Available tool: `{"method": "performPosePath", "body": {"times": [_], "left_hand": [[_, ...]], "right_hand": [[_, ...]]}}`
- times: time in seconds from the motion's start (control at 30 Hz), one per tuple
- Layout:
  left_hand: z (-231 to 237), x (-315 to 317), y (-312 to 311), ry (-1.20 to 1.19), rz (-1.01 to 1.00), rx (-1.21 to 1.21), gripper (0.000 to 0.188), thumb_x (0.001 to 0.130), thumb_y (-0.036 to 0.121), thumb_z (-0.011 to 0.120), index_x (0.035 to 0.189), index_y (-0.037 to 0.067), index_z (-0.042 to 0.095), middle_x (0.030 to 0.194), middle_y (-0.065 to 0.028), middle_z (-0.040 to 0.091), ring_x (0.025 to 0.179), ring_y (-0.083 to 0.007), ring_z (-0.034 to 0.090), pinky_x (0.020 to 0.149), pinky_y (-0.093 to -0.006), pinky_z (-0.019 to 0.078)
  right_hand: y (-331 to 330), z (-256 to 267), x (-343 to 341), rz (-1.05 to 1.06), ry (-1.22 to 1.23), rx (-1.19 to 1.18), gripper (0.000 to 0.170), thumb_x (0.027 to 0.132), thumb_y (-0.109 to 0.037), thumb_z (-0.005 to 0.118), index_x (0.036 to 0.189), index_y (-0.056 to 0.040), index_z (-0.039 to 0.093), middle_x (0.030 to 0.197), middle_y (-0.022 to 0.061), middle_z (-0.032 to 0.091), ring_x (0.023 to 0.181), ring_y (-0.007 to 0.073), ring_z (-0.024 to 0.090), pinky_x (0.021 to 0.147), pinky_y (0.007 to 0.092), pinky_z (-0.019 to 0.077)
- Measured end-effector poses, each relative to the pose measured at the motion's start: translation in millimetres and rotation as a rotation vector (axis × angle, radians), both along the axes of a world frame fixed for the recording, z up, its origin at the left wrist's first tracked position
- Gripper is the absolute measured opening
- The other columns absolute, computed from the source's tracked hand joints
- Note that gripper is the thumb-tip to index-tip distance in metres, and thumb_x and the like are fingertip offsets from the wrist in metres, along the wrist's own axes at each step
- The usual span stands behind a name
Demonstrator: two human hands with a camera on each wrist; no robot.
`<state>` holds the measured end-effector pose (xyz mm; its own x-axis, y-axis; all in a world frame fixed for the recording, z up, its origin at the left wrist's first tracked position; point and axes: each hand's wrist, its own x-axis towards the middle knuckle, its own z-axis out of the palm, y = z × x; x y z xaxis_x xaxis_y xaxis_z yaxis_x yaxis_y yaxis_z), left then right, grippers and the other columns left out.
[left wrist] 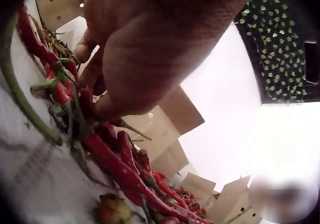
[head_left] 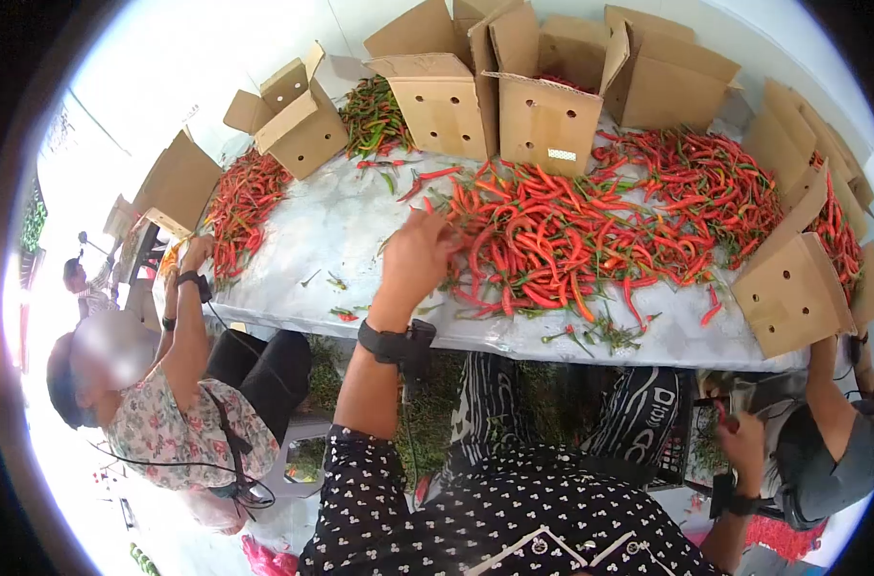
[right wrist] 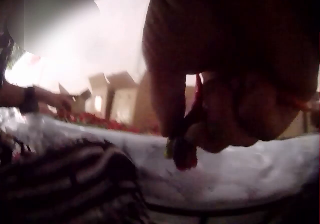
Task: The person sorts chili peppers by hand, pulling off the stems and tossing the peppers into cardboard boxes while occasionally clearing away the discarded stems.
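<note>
A loose heap of red chili peppers (head_left: 543,240) lies on the table, some with green stems. My left hand (head_left: 420,252) is at the heap's left edge, fingers bent down into it. In the left wrist view the thumb and fingertips pinch a red chili pepper (left wrist: 86,100), its lower part hidden among others. My right hand (head_left: 741,444) is low on the right, in front of the table's edge. Thumb and curled fingers of that hand grip a red chili pepper (right wrist: 196,96), dark in the right wrist view, with an end poking out below the fingertips.
Open cardboard boxes (head_left: 447,106) line the table's back, and another box (head_left: 792,293) stands at the right. Further piles of red peppers (head_left: 245,206) and green peppers (head_left: 375,115) lie leftward. Stem scraps (head_left: 600,333) litter the front edge. A person (head_left: 178,413) sits left; another (head_left: 831,451) right.
</note>
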<state>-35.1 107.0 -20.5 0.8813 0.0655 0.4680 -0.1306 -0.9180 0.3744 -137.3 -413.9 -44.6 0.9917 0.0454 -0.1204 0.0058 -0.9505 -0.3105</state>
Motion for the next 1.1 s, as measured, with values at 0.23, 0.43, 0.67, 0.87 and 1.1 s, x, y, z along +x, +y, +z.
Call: {"method": "performPosePath", "body": {"times": [0.23,0.43,0.67,0.87,1.1], "left_hand": [[11.5,-1.6,14.7,-0.124,0.116,-0.489,0.013,0.076,0.008,0.059,0.083,-0.002,0.057,0.070,-0.0099,0.060,0.056,-0.0179,0.053,0.054,-0.0306,0.0429],[10.6,-25.6,-36.3,0.144,-0.134,-1.058,0.013,0.080,0.013,0.060,0.073,0.003,0.056,0.062,0.0011,0.055,0.056,-0.0040,0.046,0.050,-0.0203,0.0357],[7.7,-33.0,-74.3,0.303,-0.247,-1.254,0.010,0.086,0.011,0.054,0.082,0.003,0.059,0.066,0.0006,0.054,0.057,-0.0066,0.046,0.052,-0.0210,0.0355],[3.5,-14.8,-78.5,0.391,-0.195,-1.280,0.020,0.085,0.017,0.058,0.070,0.004,0.054,0.058,0.0038,0.049,0.048,-0.0038,0.041,0.043,-0.0215,0.0311],[6.6,0.7,-50.2,-0.244,0.004,-0.005,0.006,0.072,0.008,0.061,0.077,0.004,0.061,0.065,-0.0088,0.056,0.059,-0.0296,0.056,0.054,-0.0360,0.0446]], "right_hand": [[73.5,38.1,27.5,0.010,-0.079,0.456,0.020,0.072,-0.011,0.061,0.085,0.0033,0.058,0.066,0.0131,0.056,0.061,0.0151,0.054,0.056,0.0302,0.0429],[221.7,65.7,91.5,0.540,-0.261,0.856,0.020,0.070,-0.010,0.064,0.084,0.0025,0.059,0.073,0.0127,0.059,0.065,0.0218,0.058,0.059,0.0297,0.0446],[294.5,23.8,124.7,0.607,-0.080,1.000,0.017,0.072,-0.011,0.064,0.082,0.0022,0.059,0.070,0.0123,0.059,0.061,0.0192,0.058,0.056,0.0302,0.0442],[278.4,13.2,130.2,0.527,0.253,1.159,0.016,0.077,-0.014,0.062,0.079,0.0016,0.059,0.063,0.0030,0.057,0.055,0.0079,0.050,0.050,0.0258,0.0407],[268.9,22.7,130.1,0.382,0.583,1.414,0.011,0.080,-0.015,0.058,0.083,-0.0043,0.060,0.063,0.0027,0.056,0.051,0.0057,0.046,0.044,0.0193,0.0328]]}}
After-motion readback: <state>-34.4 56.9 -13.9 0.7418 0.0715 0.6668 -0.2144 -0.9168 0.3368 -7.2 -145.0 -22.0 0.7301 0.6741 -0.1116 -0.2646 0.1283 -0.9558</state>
